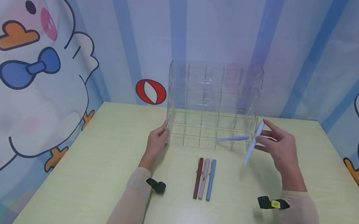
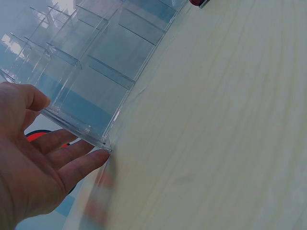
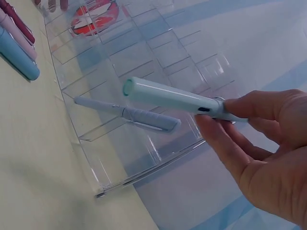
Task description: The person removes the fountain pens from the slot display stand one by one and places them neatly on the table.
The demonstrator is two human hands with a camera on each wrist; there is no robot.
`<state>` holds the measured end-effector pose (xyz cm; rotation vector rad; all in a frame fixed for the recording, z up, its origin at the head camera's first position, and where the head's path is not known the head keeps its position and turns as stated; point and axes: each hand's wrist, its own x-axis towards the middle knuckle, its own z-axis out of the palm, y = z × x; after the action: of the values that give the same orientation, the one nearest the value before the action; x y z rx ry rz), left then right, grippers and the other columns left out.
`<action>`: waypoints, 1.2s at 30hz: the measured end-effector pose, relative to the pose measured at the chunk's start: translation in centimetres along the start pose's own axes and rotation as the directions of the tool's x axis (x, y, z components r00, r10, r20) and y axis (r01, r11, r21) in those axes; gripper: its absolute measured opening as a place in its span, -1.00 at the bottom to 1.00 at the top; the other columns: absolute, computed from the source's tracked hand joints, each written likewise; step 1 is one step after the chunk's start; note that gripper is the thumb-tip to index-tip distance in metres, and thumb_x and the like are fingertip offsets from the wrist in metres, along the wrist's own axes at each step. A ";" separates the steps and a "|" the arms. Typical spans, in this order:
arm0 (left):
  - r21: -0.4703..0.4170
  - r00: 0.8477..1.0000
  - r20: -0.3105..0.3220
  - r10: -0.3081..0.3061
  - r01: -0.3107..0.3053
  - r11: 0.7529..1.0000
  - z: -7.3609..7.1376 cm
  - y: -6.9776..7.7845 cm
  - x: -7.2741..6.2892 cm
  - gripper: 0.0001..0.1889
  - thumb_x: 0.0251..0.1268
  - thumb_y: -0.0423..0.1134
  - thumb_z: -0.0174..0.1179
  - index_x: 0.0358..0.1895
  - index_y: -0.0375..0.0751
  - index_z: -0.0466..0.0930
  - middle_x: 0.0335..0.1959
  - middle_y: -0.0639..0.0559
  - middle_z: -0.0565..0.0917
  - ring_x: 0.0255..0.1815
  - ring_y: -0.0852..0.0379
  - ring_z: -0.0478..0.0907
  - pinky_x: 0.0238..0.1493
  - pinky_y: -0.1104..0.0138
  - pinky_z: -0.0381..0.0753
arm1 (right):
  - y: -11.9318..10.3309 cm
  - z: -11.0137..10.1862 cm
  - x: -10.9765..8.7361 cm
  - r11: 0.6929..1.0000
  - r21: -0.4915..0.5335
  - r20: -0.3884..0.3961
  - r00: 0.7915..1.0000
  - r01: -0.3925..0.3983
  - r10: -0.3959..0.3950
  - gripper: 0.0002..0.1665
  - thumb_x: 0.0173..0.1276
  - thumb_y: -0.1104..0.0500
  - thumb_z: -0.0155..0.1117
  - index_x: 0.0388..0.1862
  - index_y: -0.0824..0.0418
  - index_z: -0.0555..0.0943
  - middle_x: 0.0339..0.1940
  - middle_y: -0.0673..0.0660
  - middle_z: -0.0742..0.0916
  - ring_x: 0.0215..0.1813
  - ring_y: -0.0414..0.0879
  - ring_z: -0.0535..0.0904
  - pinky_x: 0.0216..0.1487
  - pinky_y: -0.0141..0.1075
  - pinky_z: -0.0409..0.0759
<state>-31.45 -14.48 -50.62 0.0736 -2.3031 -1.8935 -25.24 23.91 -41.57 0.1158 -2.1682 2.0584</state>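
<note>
A clear acrylic rack with several compartments stands upright on the table. At its left side my left hand holds the edge, thumb and fingers on the side panel in the left wrist view. My right hand pinches a pale blue pen between thumb and fingers, just off the rack's right side. In the right wrist view, that pen looks mint green, tilted. A lavender-blue pen lies slanted in the rack's lower right part. In front lie a dark red pen, a pink pen and a blue pen.
The pale wooden table meets a backdrop cloth printed with ducks and stripes close behind the rack. The three pens lie side by side on the table before the rack.
</note>
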 end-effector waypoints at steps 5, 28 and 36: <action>0.007 1.000 -0.001 -0.007 0.007 1.000 -0.1 -0.1 0.1 -0.52 0.48 -0.12 0.04 0.43 0.20 0.40 0.40 -0.02 0.46 -0.10 -0.09 0.54 -0.27 0.20 0.63 | -0.2 -0.4 0.0 0.983 -0.126 0.167 0.973 -0.137 0.157 -0.14 0.36 0.36 0.32 0.58 0.24 0.20 -0.06 0.17 0.67 -0.15 -0.17 0.72 -0.10 -0.15 0.68; 0.013 1.000 0.005 -0.015 0.015 1.000 -0.1 -0.1 0.1 -0.50 0.47 -0.10 0.04 0.44 0.19 0.38 0.44 0.00 0.41 0.06 -0.04 0.52 -0.19 0.18 0.65 | 1.6 -0.1 0.1 0.925 -0.244 0.512 0.772 -0.290 0.377 -0.10 0.25 0.37 0.41 0.51 0.47 0.21 -0.11 0.27 0.72 -0.14 0.07 0.72 -0.05 -0.03 0.67; 0.001 1.000 0.004 -0.020 0.020 1.000 0.0 0.0 -0.1 -0.51 0.48 -0.12 0.04 0.44 0.22 0.39 0.42 0.00 0.43 -0.01 -0.08 0.53 -0.20 0.14 0.65 | 3.6 1.2 0.4 0.912 -0.248 0.494 0.767 -0.326 0.408 -0.19 0.28 0.41 0.34 0.46 0.54 0.25 -0.18 0.26 0.76 -0.19 0.05 0.74 -0.07 -0.08 0.68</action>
<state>-31.39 -14.51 -50.58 0.0933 -2.3138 -1.9038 -26.25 22.94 -45.07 0.3075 -2.8803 2.2604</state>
